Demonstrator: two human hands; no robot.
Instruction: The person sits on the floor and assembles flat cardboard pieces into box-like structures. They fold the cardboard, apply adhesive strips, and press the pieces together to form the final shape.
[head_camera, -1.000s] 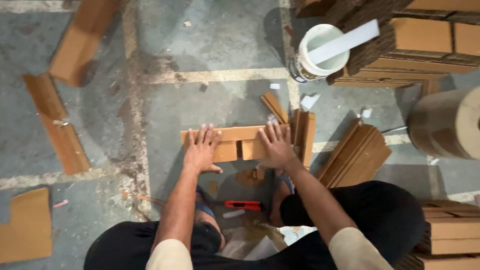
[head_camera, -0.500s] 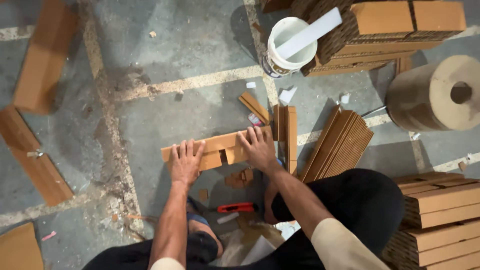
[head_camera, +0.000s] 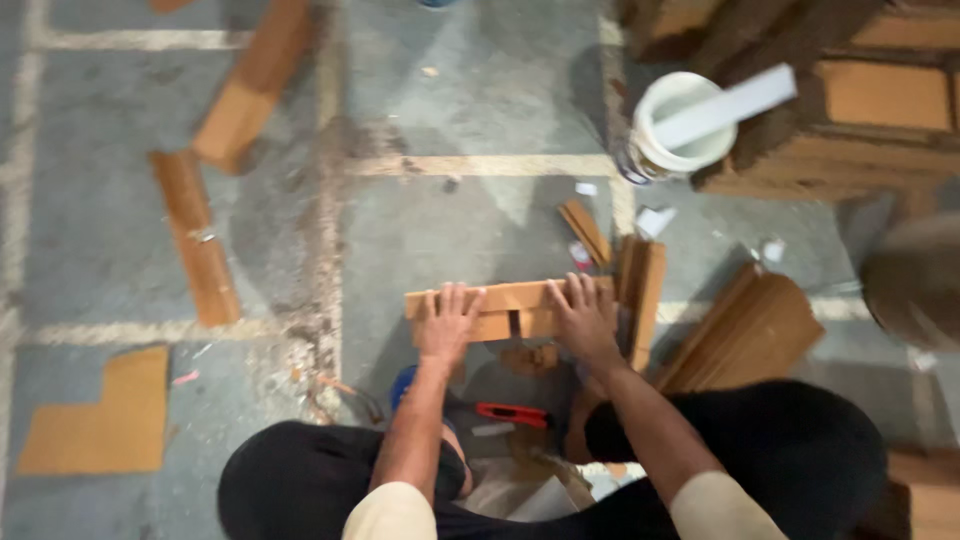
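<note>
While both palms bear down: the long folded brown cardboard piece (head_camera: 505, 312) lies flat on the grey concrete floor (head_camera: 450, 230), just in front of the person's knees.
Left grip: the left hand (head_camera: 447, 322) is spread flat, fingers splayed, pressing the left part of the piece; nothing is closed in it.
Right grip: the right hand (head_camera: 585, 318) is likewise flat and open, pressing the right part, fingertips at the far edge.
Piece: long, lying crosswise, slightly tilted; a flap shows under the near edge between the hands.
Doing it well, as judged: keep weight even across both palms, edges lined up, heel of each hand over the fold so it sets without skewing.
Just beside: upright brown cardboard strips (head_camera: 640, 295) touch or nearly touch the right end; a fanned stack of cardboard sheets (head_camera: 755, 330) lies further right.
Near the knees: a red-handled utility knife (head_camera: 512, 413) on the floor, untouched.
Further out: a white plastic bucket (head_camera: 672, 130) with a flat white stick (head_camera: 730, 105) across it; stacked cardboard boxes (head_camera: 860, 110) behind; loose cardboard lengths (head_camera: 200, 240) and an L-shaped cardboard offcut (head_camera: 100, 415) well apart on the left.
</note>
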